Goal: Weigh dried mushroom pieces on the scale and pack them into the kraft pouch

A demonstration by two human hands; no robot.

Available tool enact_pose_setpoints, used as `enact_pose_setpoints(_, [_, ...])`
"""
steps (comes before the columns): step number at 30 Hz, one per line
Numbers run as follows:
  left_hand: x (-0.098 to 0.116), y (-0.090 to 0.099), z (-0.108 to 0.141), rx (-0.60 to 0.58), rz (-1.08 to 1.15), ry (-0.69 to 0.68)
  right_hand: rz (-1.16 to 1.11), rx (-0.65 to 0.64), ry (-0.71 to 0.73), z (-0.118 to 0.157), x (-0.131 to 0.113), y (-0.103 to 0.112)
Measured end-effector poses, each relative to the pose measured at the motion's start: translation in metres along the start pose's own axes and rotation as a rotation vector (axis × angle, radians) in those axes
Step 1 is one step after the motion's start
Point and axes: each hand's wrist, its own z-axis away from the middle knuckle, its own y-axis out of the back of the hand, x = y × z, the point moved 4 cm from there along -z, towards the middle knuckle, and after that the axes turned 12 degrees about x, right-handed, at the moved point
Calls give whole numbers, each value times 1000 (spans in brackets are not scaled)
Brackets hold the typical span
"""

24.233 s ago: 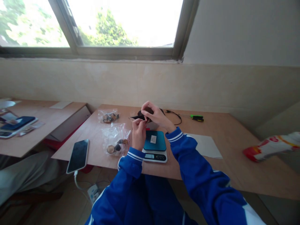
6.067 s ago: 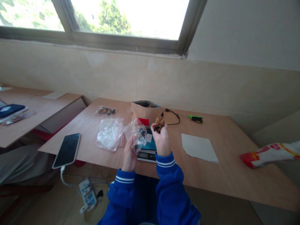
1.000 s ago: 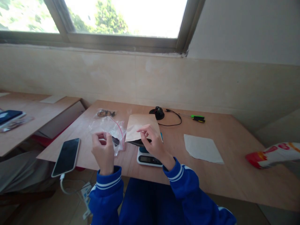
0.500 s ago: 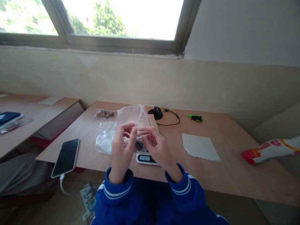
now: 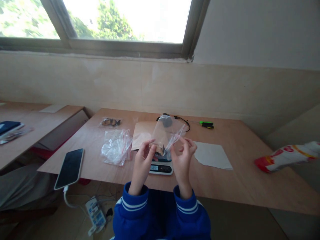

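A clear plastic bag hangs between my two hands, with a dark and brown piece at its lower end. My left hand is closed on the bag's lower left, beside that piece. On the other side, my right hand pinches the bag's right edge between thumb and fingers. Just below the bag is a white kitchen scale with a lit display, its plate partly hidden. Brown paper lies behind my left hand. More clear zip bags lie in a crumpled heap to the left.
A small bag of brown pieces lies at the back left. A phone with a cable overhangs the left edge. At the back are a black cable and green-black tools. White paper and a red-white bottle lie right.
My hands have moved apart and to the right. The red-edged zip bag now lies with the heap on the left, and the clear bag with the piece is between my hands. The scale shows more.
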Motion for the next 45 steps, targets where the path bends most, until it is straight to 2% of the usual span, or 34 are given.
enact_pose_setpoints(2, [-4, -4, 1, -19, 2, -7, 19, -2, 40, 2, 0, 7])
enact_pose_setpoints(5, [-9, -6, 3, -50, 25, -4, -142, -154, -39, 5, 7, 10])
enact_pose_setpoints(7, [-11, -7, 4, -55, 18, 0, -284, -207, -189, 6, 17, 9])
enact_pose_setpoints(11, [-12, -10, 7, -81, 4, 17, -581, -224, -563, 10, 36, 6])
enact_pose_setpoints(13, [-12, -12, 7, -69, 6, 29, -665, -243, -672, 12, 39, 4])
enact_pose_setpoints(17, [-10, -17, 9, -11, -47, 40, -736, -331, -787, 20, 41, -1])
enact_pose_setpoints(20, [-6, -19, 10, 58, -185, -28, -753, -371, -836, 28, 46, -6])
enact_pose_setpoints(25, [5, -29, 17, 94, -432, -254, -772, -413, -832, 36, 50, -13])
enact_pose_setpoints(29, [9, -38, 21, 89, -512, -365, -856, -405, -957, 39, 46, -14])
enact_pose_setpoints(32, [11, -41, 22, 39, -481, -369, -881, -377, -985, 39, 43, -15])
enact_pose_setpoints(35, [12, -38, 21, 23, -469, -328, -874, -349, -942, 37, 41, -14])
enact_pose_setpoints(40, [15, -28, 20, 81, -417, -277, -876, -279, -912, 37, 41, -12])
enact_pose_setpoints(45, [13, -17, 16, 184, -336, -218, -926, -205, -1039, 40, 47, -15])
